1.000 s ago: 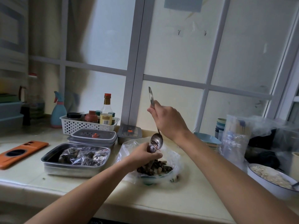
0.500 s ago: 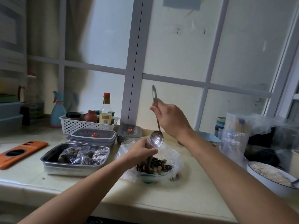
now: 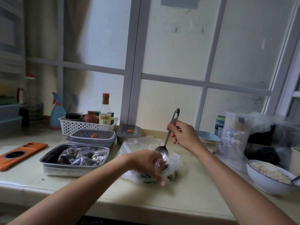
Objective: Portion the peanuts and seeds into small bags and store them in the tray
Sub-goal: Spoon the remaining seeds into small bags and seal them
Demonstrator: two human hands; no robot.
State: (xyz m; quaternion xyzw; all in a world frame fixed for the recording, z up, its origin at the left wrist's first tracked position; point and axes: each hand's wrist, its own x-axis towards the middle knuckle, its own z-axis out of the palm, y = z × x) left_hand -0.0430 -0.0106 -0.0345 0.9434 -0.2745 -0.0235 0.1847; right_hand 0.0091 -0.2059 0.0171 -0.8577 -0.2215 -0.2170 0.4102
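Spoon pinched in right hand above small bag gripped by left hand

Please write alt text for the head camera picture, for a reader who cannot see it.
A person's right hand holds a metal spoon, scoop end down at a clear plastic bag that the left hand grips on a countertop. To the left, a steel tray holds filled small bags; a white bowl stands at the right edge.
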